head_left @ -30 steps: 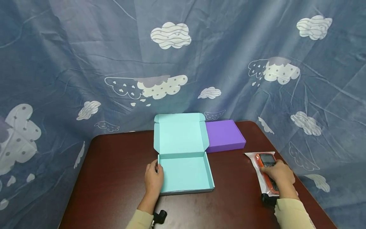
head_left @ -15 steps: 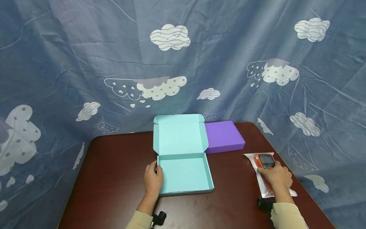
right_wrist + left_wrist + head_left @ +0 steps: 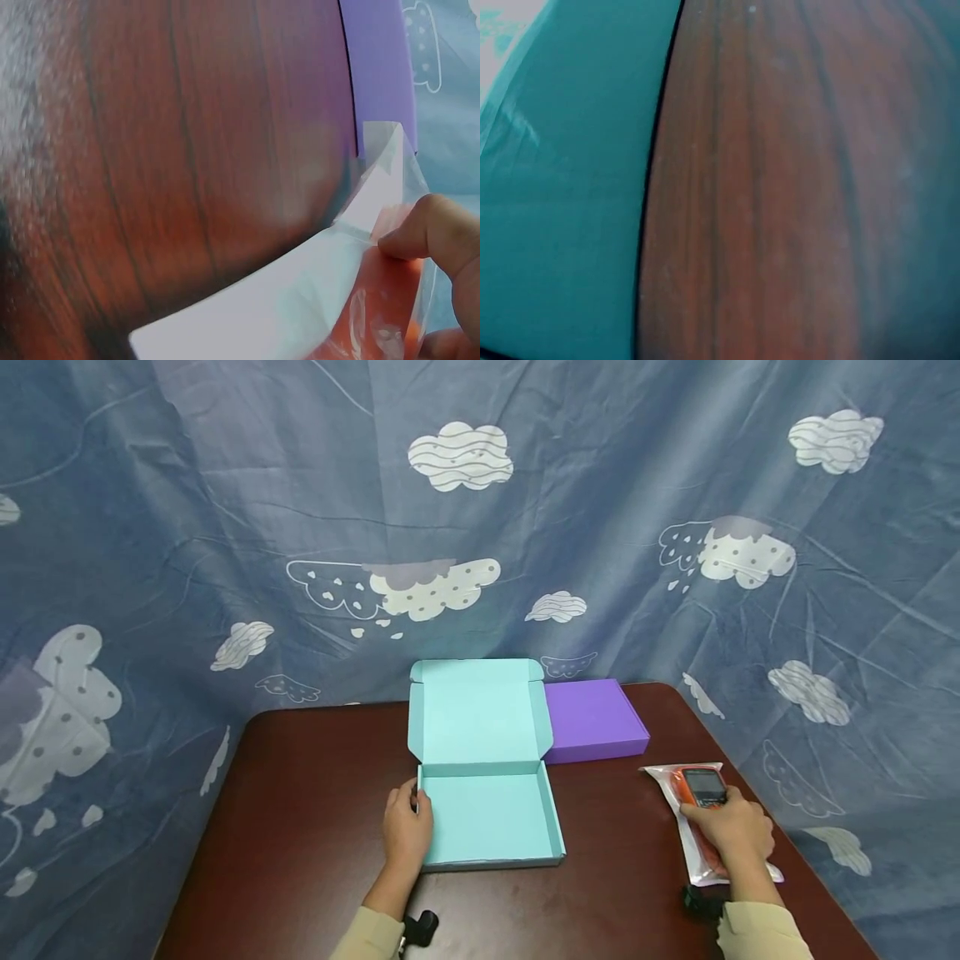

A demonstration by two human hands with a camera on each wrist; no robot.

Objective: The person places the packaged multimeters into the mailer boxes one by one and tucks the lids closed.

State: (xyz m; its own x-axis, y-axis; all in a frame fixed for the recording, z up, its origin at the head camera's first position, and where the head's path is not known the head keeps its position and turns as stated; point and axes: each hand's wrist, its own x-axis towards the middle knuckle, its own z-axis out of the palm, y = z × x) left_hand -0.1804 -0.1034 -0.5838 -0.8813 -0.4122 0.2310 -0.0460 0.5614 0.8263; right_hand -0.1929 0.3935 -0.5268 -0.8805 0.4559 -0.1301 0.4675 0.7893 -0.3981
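Note:
A light turquoise mailer box (image 3: 487, 822) stands on the table with its lid raised toward the wall. My left hand (image 3: 407, 827) holds its left wall, thumb at the inner side and fingers outside. In the left wrist view the box wall (image 3: 570, 187) fills the left side; no hand shows there. At the table's right edge, my right hand (image 3: 735, 831) grips what looks like an orange multimeter (image 3: 703, 783) with a grey screen, inside a clear plastic bag (image 3: 696, 860) with a white backing. The right wrist view shows the thumb (image 3: 409, 238) pressing the bag's plastic over the orange body.
Behind the turquoise box, to its right, lies a closed purple box (image 3: 592, 718). The dark wooden table (image 3: 300, 810) backs onto a blue cloud-patterned curtain (image 3: 337, 485). A black wrist camera (image 3: 422, 928) sits below the left hand.
My right hand has shifted slightly left over the multimeter and now covers more of its lower part. My left hand stays on the box wall.

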